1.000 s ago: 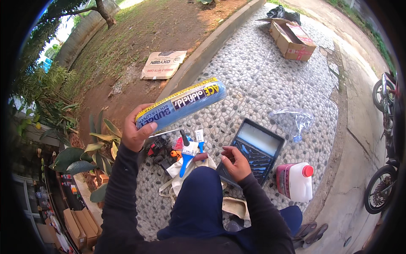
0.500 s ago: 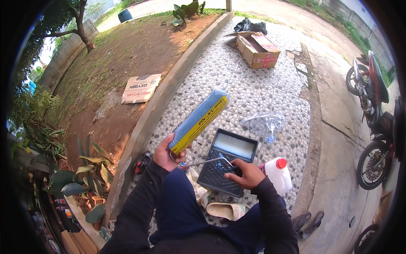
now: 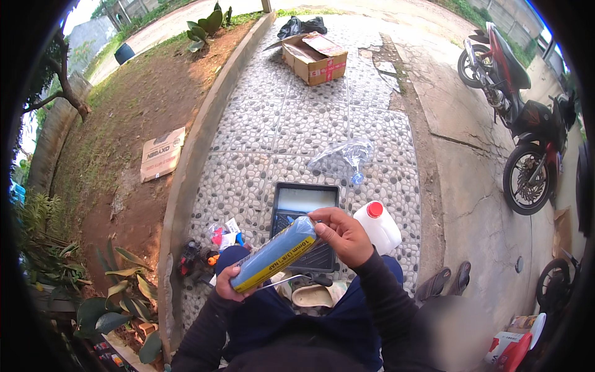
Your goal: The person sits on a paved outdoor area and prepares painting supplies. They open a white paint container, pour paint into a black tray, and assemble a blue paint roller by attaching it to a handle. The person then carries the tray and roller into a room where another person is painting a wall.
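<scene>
A blue paint roller (image 3: 276, 253) with a yellow label slants across in front of me, above my lap. My left hand (image 3: 230, 284) is closed round its lower left end. At the upper right end, the fingertips of my right hand (image 3: 343, 235) pinch the edge of the roller or its wrapping. The roller's metal rod (image 3: 282, 282) runs out below it to a dark grip (image 3: 320, 280) over my lap, held by neither hand. Behind the roller lies a black paint tray (image 3: 277, 204), partly covered by it, with a pale upper well.
A white jug (image 3: 385, 228) with a red cap stands right of the tray. Crumpled clear plastic (image 3: 344, 156) lies beyond. Farther off are a cardboard box (image 3: 314, 65) and black bags. Sandals (image 3: 434, 284) and motorcycles (image 3: 527, 164) are at right, a low kerb (image 3: 197, 149) at left.
My right hand has let go of the dark grip and moved up to the roller's far end. The roller has come lower, nearer my lap. The view has shifted to the right.
</scene>
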`<state>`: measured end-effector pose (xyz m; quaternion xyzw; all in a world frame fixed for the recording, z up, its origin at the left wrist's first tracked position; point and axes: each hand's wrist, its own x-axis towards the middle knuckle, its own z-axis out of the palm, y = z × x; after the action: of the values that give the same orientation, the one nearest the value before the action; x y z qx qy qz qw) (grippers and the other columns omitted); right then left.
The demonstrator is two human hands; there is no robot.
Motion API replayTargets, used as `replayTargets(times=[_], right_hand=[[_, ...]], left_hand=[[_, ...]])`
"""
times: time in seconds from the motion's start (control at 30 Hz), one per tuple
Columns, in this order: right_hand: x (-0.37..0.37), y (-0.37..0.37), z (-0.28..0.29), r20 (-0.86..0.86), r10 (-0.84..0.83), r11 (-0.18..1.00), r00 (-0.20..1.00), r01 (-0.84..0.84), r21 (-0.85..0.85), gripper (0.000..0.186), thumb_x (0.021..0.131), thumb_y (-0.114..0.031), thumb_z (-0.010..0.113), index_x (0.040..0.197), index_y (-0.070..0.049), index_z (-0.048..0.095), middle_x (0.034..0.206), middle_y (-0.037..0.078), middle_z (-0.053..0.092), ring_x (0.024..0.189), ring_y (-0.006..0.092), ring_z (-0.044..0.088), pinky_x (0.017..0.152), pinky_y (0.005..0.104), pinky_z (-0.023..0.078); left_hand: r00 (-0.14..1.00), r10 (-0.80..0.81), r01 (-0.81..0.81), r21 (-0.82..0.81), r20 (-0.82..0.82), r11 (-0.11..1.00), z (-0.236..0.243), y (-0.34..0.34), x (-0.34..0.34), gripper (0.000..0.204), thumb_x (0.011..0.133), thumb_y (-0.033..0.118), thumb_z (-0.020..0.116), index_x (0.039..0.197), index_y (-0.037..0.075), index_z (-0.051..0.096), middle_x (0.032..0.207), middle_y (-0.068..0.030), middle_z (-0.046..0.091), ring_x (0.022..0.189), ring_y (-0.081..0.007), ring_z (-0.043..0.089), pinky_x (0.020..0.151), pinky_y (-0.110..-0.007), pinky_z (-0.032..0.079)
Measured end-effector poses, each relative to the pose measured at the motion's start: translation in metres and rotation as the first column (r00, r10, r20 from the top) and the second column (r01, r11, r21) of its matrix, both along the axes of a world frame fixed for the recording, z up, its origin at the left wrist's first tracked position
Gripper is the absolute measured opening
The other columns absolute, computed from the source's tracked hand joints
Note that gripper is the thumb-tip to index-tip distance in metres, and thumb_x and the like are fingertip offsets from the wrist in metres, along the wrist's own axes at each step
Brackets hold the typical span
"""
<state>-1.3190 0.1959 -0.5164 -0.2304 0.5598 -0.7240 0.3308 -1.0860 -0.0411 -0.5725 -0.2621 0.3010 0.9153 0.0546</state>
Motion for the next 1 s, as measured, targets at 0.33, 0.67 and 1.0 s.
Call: replayTargets(times=[0.33,0.67,1.0], right_hand=[[0.044,-0.018,0.028,-0.109,-0.064,0.996,0.992,0.056,-0.075,0.034,0.097,-0.006,0.064,0.129,0.001,0.052,0.129,0.017,0.056,0.113,0.0195,0.062,0.091,0.0313,0.055],[0.062,-0.079,-0.008,-0.114,-0.237,0.950,0.965,0.206,-0.232,0.019,0.096,-0.002,0.063,0.114,-0.003,0.062,0.135,0.016,0.056,0.112,0.0184,0.062,0.083,0.0283,0.055],[0.024,-0.100,-0.035,-0.123,-0.136,0.991,0.983,0.135,-0.017,0.041,0.096,-0.008,0.061,0.133,0.001,0.044,0.142,0.021,0.044,0.116,0.0250,0.062,0.080,0.0302,0.056]], left_hand=[[0.974,-0.219,0.167,-0.487,-0.052,0.857,0.026,-0.021,0.032,0.095,0.075,0.063,0.074,0.138,-0.003,0.046,0.114,-0.0193,0.064,0.091,-0.0272,0.069,0.072,-0.036,0.059],[0.925,-0.359,0.369,-0.520,0.124,0.771,0.097,0.011,0.005,0.096,0.079,0.049,0.080,0.146,-0.001,0.032,0.113,-0.0173,0.061,0.094,-0.0287,0.070,0.081,-0.042,0.058],[0.988,-0.077,0.138,-0.986,0.130,0.096,0.128,-0.066,-0.030,0.062,0.086,0.023,0.076,0.135,-0.003,0.050,0.116,-0.0123,0.064,0.107,-0.0177,0.060,0.096,-0.032,0.047]])
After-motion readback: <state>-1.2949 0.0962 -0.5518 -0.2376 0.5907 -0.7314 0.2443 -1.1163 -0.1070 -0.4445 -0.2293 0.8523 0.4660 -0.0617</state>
